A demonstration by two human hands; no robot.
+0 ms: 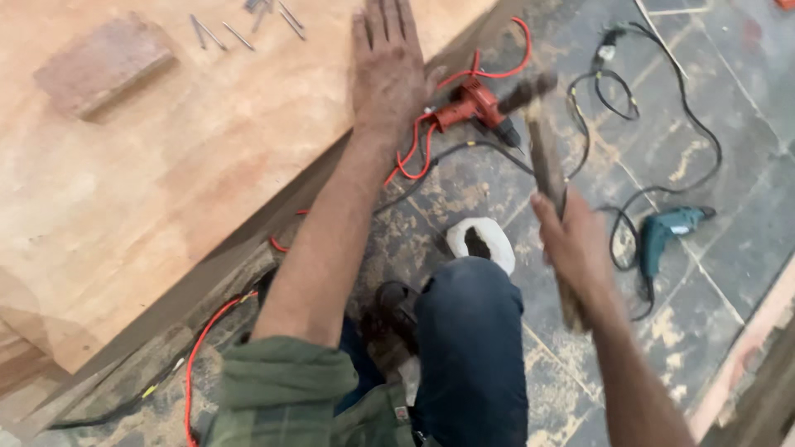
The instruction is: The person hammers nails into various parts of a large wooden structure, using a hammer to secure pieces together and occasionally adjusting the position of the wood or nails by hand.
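My left hand (386, 68) lies flat, fingers spread, on the edge of a large plywood sheet (166, 165). My right hand (573, 245) grips the wooden handle of a hammer (542, 157), whose dark head is raised above the floor to the right of the sheet. Several nails (240, 25) lie on the plywood near the top, left of my left hand. A rough wooden block (103, 62) rests on the sheet at the upper left.
A red power drill (472, 106) with a red cord lies on the dusty tiled floor beside the sheet's edge. A teal drill (667, 230) with black cable lies at the right. A white roll (482, 242) sits by my knee (472, 331).
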